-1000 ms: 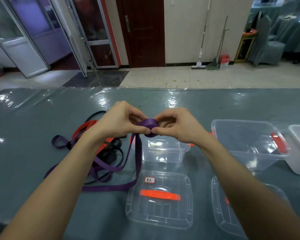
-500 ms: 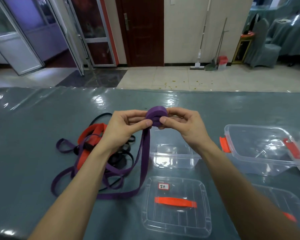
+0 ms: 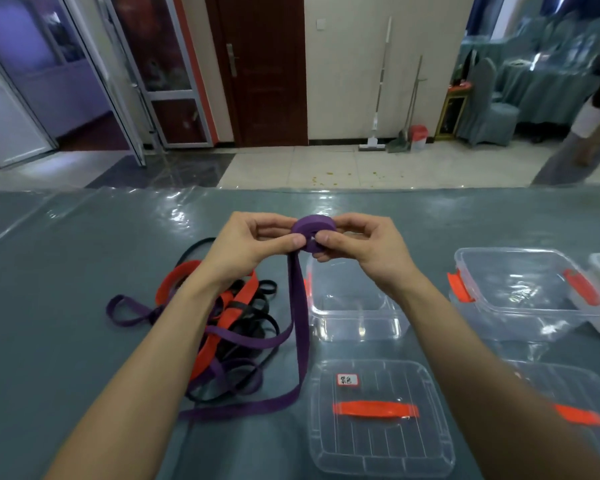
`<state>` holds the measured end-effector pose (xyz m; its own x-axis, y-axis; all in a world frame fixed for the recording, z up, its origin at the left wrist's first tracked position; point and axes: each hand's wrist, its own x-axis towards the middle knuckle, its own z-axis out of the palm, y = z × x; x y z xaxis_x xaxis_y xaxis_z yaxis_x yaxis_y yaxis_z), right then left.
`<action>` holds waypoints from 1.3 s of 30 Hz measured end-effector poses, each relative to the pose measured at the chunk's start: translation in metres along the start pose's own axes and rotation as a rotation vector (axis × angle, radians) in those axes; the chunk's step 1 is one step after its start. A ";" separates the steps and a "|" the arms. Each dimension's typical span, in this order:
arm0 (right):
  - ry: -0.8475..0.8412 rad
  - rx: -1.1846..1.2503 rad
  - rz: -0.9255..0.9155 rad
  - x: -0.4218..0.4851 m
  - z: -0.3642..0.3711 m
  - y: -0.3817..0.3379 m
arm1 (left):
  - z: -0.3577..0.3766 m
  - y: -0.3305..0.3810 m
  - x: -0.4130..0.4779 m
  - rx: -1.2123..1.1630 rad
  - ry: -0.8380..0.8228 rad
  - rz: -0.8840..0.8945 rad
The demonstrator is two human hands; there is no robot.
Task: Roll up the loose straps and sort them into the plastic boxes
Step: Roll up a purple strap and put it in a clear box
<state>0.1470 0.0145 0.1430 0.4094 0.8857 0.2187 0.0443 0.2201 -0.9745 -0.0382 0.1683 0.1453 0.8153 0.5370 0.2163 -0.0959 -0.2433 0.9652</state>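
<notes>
I'd wound more on over the last second, so the roll [image 3: 312, 227], pinched between my left hand [image 3: 245, 249] and right hand [image 3: 366, 252] near the box [image 3: 355, 329], was fatter, with the tail [image 3: 299, 323] still loose.

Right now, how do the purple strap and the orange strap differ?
The purple strap is partly wound into a roll; the orange strap is entirely loose. The purple strap is pinched between the left hand and right hand above the table; the orange strap lies untouched on it, in a tangle. Both are flat webbing, and both have length left unrolled.
</notes>
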 end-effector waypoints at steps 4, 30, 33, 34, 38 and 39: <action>-0.017 0.013 0.062 -0.002 0.003 0.011 | -0.005 -0.012 -0.004 -0.009 -0.027 -0.013; -0.144 -0.273 0.005 0.032 0.000 0.002 | -0.023 -0.003 0.015 0.218 -0.020 0.067; -0.030 0.000 -0.020 0.033 0.007 0.011 | -0.006 -0.012 0.012 0.015 0.122 0.109; -0.014 0.085 -0.019 0.033 0.010 0.016 | 0.001 -0.017 0.010 -0.056 0.165 0.099; -0.038 0.206 0.003 0.024 0.015 0.035 | 0.009 -0.024 0.003 -0.109 0.207 0.036; -0.062 0.147 0.014 0.022 0.010 0.036 | 0.004 -0.021 0.002 -0.055 0.165 0.015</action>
<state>0.1483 0.0464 0.1133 0.3516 0.9118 0.2121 -0.0973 0.2609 -0.9604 -0.0319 0.1709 0.1248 0.7094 0.6600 0.2473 -0.1418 -0.2101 0.9674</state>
